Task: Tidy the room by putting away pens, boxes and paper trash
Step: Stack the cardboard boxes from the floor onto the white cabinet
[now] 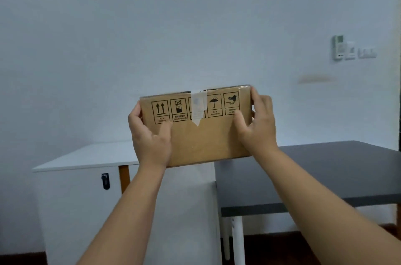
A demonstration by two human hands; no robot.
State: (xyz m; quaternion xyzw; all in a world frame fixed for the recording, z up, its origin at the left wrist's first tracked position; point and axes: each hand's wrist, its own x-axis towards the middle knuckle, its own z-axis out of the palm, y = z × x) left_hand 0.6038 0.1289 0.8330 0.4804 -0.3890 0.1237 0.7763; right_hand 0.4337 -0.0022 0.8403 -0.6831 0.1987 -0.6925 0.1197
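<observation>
Holding a brown cardboard box [201, 134] up in front of a pale wall [195, 15], both arms stretched forward from the bottom of the head view. Left hand [149, 134] grips the box's left end, thumb lying on the near face, fingers wrapped round the side edge. Right hand [257, 121] grips the right end the same way, thumb on the near face, fingers curled over the upper right corner. Both hands closed on the box, so it is clamped between them, slightly tilted with the right side higher.

Near face of the box carries a row of black handling pictograms [180, 109]: two up-arrows, a stacking-limit mark, an umbrella, one more at the right; small text under them too blurred to read. A strip of whitish tape [198, 107] runs down from the top edge across the middle pictogram, its lower end torn.

Box sits in the air above the junction of two pieces of furniture: a white cabinet [86, 156] with a black lock [105, 180] on its front at left, and a dark grey table [325, 167] with white legs at right. Cannot tell whether the box's bottom edge touches the cabinet top behind it. White wall-mounted control panel and switches [351, 48] at upper right, blurred. Dark floor [282, 249] shows under the table.
</observation>
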